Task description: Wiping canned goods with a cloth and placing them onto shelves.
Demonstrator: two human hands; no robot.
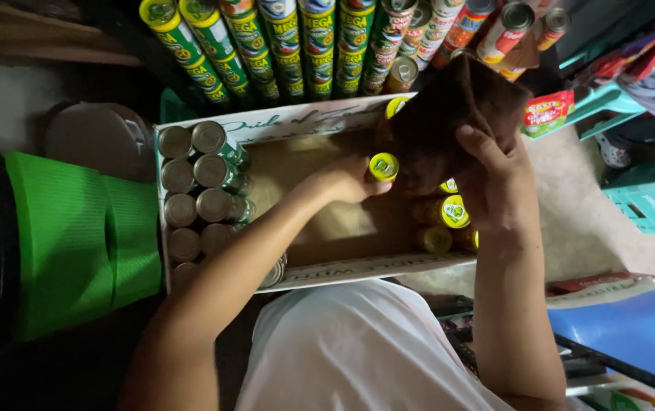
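A shallow cardboard box lies on the floor in front of me, partly filled with cans. My left hand reaches into it and grips a yellow-lidded can. My right hand holds up a brown cardboard flap over the box's right side. Several more yellow-lidded cans stand under that flap. Green cans with silver tops lie in rows along the box's left side.
Tall stacks of green and red cans lean behind the box. A green plastic stool is at the left, a grey round lid behind it. Blue folder and teal crate lie right.
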